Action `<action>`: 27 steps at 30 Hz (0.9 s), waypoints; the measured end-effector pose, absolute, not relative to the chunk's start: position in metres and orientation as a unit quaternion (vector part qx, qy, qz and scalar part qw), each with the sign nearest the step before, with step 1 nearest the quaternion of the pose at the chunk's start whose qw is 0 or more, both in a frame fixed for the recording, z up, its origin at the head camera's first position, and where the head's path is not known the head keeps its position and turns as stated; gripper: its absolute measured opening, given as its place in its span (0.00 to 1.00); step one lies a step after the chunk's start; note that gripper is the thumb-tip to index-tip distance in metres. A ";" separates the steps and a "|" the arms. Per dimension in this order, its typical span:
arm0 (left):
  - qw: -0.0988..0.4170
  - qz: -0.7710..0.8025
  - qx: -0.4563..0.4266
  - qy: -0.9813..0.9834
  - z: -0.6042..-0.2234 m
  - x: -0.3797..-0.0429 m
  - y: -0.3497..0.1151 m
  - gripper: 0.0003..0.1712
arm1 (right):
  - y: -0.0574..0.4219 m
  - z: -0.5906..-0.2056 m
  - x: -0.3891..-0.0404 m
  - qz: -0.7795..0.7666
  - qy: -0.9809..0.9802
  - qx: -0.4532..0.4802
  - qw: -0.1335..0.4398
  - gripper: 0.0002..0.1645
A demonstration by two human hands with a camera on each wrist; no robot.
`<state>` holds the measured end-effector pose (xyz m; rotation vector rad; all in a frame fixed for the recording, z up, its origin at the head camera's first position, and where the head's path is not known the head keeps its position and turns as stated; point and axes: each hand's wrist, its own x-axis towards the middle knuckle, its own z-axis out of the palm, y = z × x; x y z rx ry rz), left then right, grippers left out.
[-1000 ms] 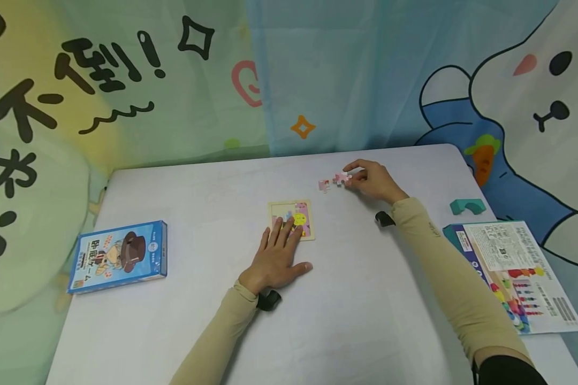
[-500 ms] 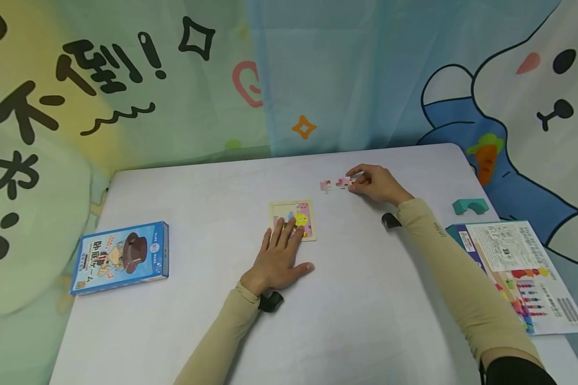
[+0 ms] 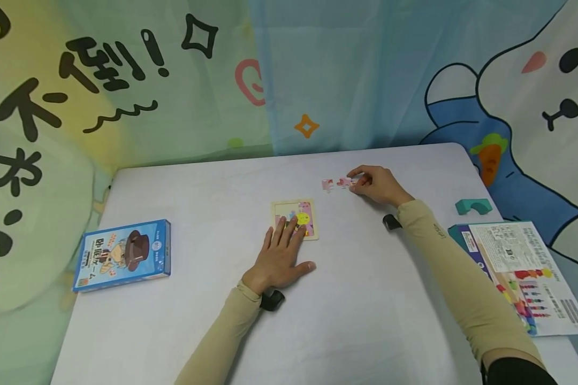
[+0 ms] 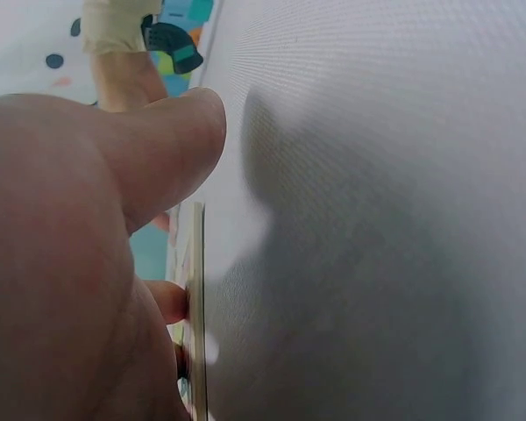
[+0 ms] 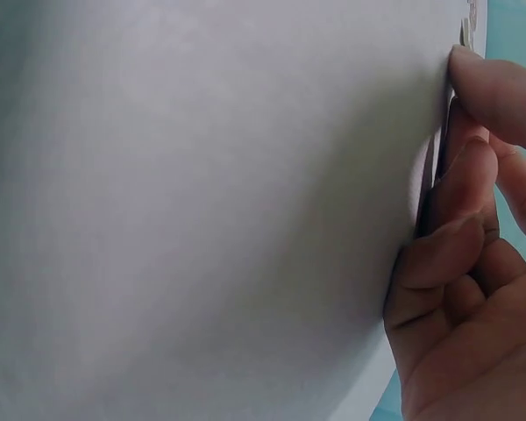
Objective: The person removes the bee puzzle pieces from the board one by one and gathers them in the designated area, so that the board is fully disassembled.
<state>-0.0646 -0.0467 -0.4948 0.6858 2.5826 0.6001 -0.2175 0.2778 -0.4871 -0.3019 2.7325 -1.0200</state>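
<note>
My left hand [image 3: 278, 263] lies palm down with fingers spread, its fingertips resting on the lower part of a small framed jigsaw puzzle [image 3: 305, 206]. The puzzle shows pink, purple and yellow picture parts inside a pale frame. In the left wrist view the frame's edge [image 4: 198, 263] shows thin beside the fingers. At the back of the table, my right hand [image 3: 378, 184] pinches at pink puzzle pieces [image 3: 343, 182] with thumb and curled fingers, which partly hide them. Another pink puzzle piece [image 3: 327, 185] lies just left of these. The right wrist view shows the fingers [image 5: 460, 189] down at the tabletop.
A blue box [image 3: 122, 255] with a hat picture lies at the table's left. On the right edge lies a white printed package [image 3: 525, 278], with a teal arch-shaped block [image 3: 473, 206] behind it. A printed curtain [image 3: 342, 75] hangs behind the table [image 3: 212, 203].
My right hand has shifted slightly right and toward me at the pink pieces, then stayed nearly still. My left hand keeps its place on the puzzle. The head view has drifted slightly.
</note>
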 end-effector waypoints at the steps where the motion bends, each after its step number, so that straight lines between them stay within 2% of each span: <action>1: 0.198 0.216 0.246 0.924 -0.494 -0.064 -0.047 0.52 | 0.278 -0.488 -0.217 -0.345 0.927 -0.102 0.105 0.21; 27: 0.198 0.213 0.241 0.926 -0.501 -0.065 -0.048 0.52 | 0.276 -0.485 -0.219 -0.357 0.922 -0.082 0.124 0.21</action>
